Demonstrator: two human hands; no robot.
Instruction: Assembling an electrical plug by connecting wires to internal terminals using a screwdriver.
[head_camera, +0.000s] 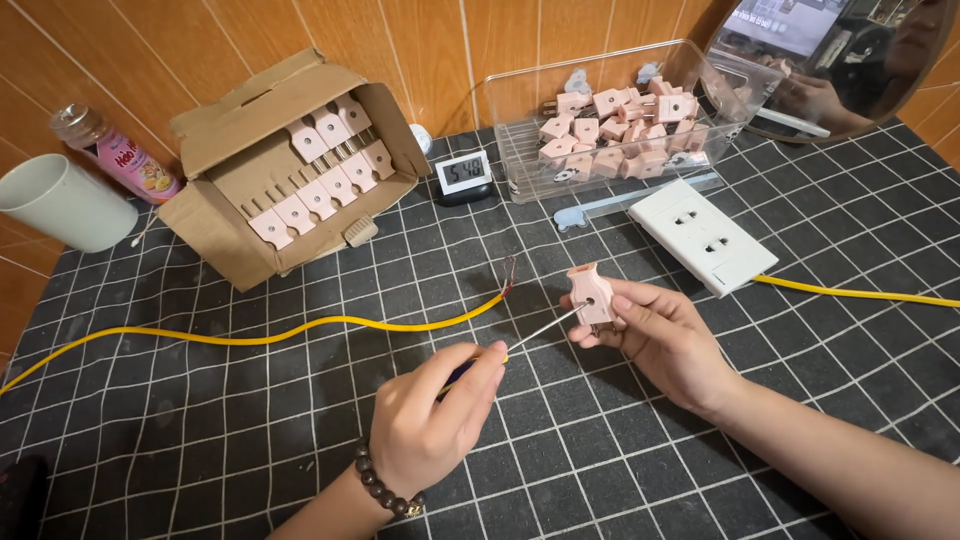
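My right hand (665, 335) holds a small pink plastic plug (590, 293) up off the mat, its screw hole facing me. My left hand (435, 420), with a bead bracelet at the wrist, grips a screwdriver (530, 332) with a dark and yellow handle. Its thin metal shaft points up and right, and the tip meets the plug at the screw hole. A yellow cable (300, 331) lies on the mat just behind the hands, its stripped copper end (509, 275) left of the plug.
A black grid mat (250, 440) covers the table. A cardboard box (250, 200) of pink plugs sits back left, a clear tub (515, 150) of plugs back centre. Also a white socket plate (700, 235), small digital clock (462, 175), white cup (60, 200), bottle (120, 155), round mirror (850, 60).
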